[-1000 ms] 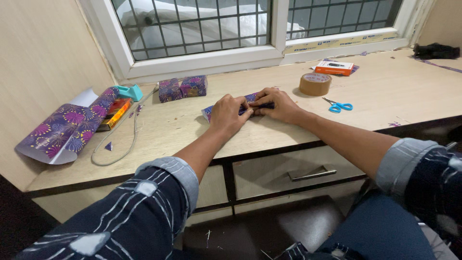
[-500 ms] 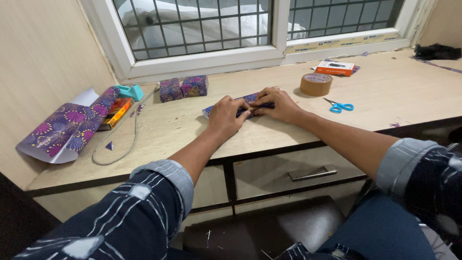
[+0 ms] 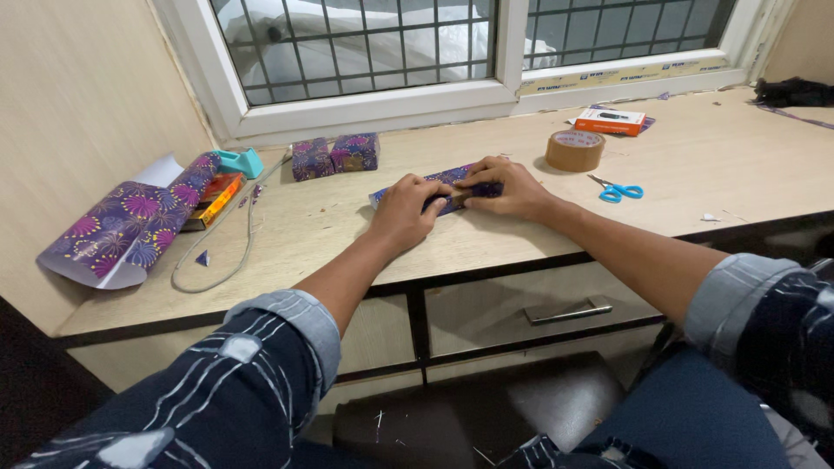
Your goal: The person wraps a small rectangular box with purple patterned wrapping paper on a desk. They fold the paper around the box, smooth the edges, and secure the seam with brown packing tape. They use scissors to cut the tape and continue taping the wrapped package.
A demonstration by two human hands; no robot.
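A long flat box wrapped in purple patterned gift paper point(image 3: 452, 176) lies on the wooden desk point(image 3: 347, 234) in front of the window. My left hand point(image 3: 407, 213) presses down on its left half, fingers curled over the paper. My right hand point(image 3: 508, 187) covers its right half, fingertips pinching the paper fold near the middle. Most of the box is hidden under both hands.
Two small wrapped boxes point(image 3: 334, 156) sit near the window frame. A roll of purple gift paper point(image 3: 130, 226), an orange box point(image 3: 213, 198), a teal tape dispenser point(image 3: 239, 161) and a grey cable point(image 3: 217, 256) lie at left. Brown tape roll point(image 3: 574, 149), blue scissors point(image 3: 617, 190) and an orange carton point(image 3: 611, 121) are at right.
Both hands stay on the wrapped box with only small finger shifts. The view has drifted slightly.
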